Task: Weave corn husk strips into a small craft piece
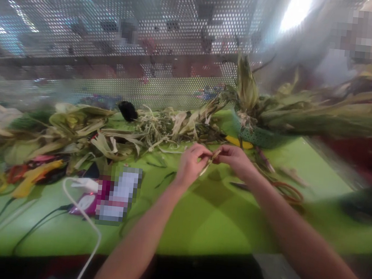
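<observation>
A thin, pale strip of dried husk (204, 169) is pinched between both my hands over the green table. My left hand (190, 162) grips it from the left with thumb and fingers pressed together. From the other side, my right hand (236, 158) pinches its upper end, fingertips almost meeting those of the left. Below my right forearm lie scissors with orange handles (289, 191), partly hidden by the arm. Just beyond my hands rests a yellow item (239, 142) I cannot identify.
Dried corn husks (106, 143) are heaped along the table's far side. A green basket (265, 138) holds more husks at the back right. On the left are a yellow glue gun (37, 178), a purple power strip (84, 203) with cables, and a blurred-out flat object (120, 194).
</observation>
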Motion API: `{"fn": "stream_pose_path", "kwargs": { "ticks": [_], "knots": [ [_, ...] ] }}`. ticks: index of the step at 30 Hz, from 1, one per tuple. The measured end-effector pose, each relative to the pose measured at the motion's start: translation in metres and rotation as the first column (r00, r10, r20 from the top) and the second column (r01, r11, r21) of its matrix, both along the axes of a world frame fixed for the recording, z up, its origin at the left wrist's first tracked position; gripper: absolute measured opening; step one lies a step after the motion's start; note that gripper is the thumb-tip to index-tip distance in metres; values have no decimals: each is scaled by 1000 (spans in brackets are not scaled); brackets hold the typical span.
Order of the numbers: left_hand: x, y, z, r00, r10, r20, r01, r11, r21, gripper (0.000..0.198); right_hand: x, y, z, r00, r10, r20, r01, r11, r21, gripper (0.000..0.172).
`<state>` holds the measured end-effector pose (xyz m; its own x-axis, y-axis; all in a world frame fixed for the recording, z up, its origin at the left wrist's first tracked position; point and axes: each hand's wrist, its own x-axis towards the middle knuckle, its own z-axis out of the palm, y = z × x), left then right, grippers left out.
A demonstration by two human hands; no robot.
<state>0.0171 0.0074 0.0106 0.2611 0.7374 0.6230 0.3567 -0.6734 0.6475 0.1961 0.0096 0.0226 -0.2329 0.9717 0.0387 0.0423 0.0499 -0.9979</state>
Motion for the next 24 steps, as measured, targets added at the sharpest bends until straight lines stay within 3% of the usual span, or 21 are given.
{"fn": "stream_pose_path", "kwargs": {
  "ticks": [6,13,20,24],
  "knots": [
    [1,1,-3,1000,13,21,-13,1000,-10,10,-2,-4,3,967,-171,191,116,957,267,7],
    [0,1,-3,999,23,40,-23,1000,0,12,0,-2,5,993,-23,118,10,993,117,20],
    [1,2,-3,998,12,66,-10,999,-33,9,0,-3,3,955,-165,248,85,949,304,10],
    [0,5,-6,993,5,118,5,996,-87,4,3,-1,-2,946,-205,250,117,938,326,11]
  ]
}}
